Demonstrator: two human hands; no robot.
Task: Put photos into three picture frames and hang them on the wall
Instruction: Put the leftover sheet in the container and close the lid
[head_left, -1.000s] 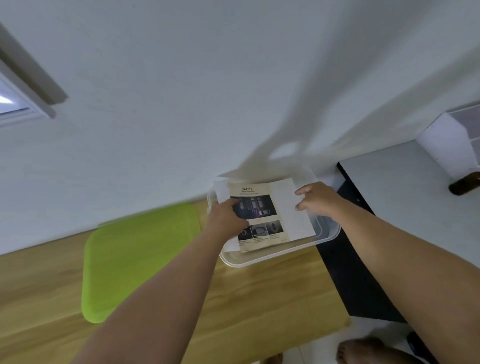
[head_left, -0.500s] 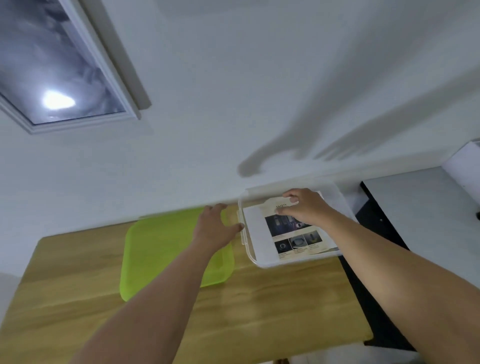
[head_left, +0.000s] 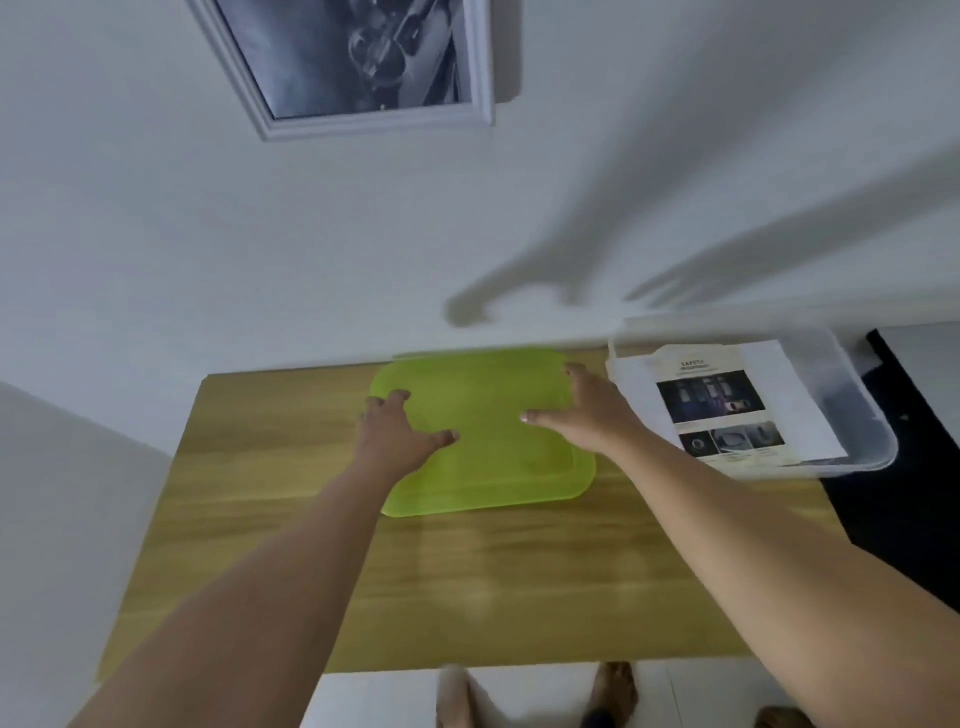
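One picture frame (head_left: 375, 122) hangs on the white wall (head_left: 156, 234) at the far left, pale-rimmed, tilted in this view, with a dark grey photo (head_left: 353, 52) inside it; its top is cut off by the edge of the view. A printed sheet (head_left: 722, 410) with dark photos on it lies face up in a clear plastic box (head_left: 865, 415) at the far right corner of the wooden table (head_left: 519, 587). Just left of the box, a flat green lid (head_left: 493, 462) lies on the table against the wall. Both hands are at this lid, apart from the sheet and the frame. The left hand (head_left: 400, 431) is spread wide at the lid's left edge, thumb lying on the green surface and fingertips at the rim. The right hand (head_left: 587, 410) is spread the same way at the lid's right side, fingers reaching toward its far right corner. Neither hand has anything closed in its grasp; the blur hides whether the fingertips hook under the rim. The arms' shadows fall across the wall above the lid. A black surface (head_left: 904, 509) adjoins the table on the right, and bare feet (head_left: 615, 691) show on the pale floor at the near edge.
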